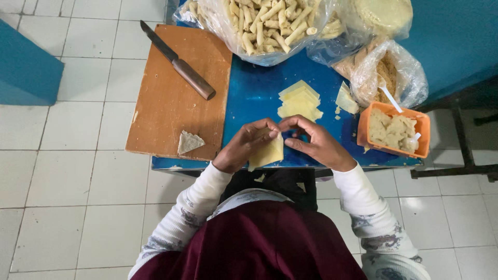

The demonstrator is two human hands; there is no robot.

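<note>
I am watching both hands working a pale yellow square pastry wrapper (268, 151) over the near edge of the small blue table (254, 93), close to the body, which probably keeps it steady while it is being folded. The left hand (244, 145) is cupping the wrapper from below, fingers curled shut around its upper corner. The right hand (316, 144) is arching over from the other side, thumb and forefinger pinching narrow at the same top edge, wrists angling inward so the fingertips are meeting. A stack of pale yellow wrappers (300, 101) is lying just beyond, within reach. The orange plastic tub of filling (395, 129) is sitting near the right hand. The wooden cutting board (176, 93) is carrying a wood-handled knife (179, 61) to the left.
</note>
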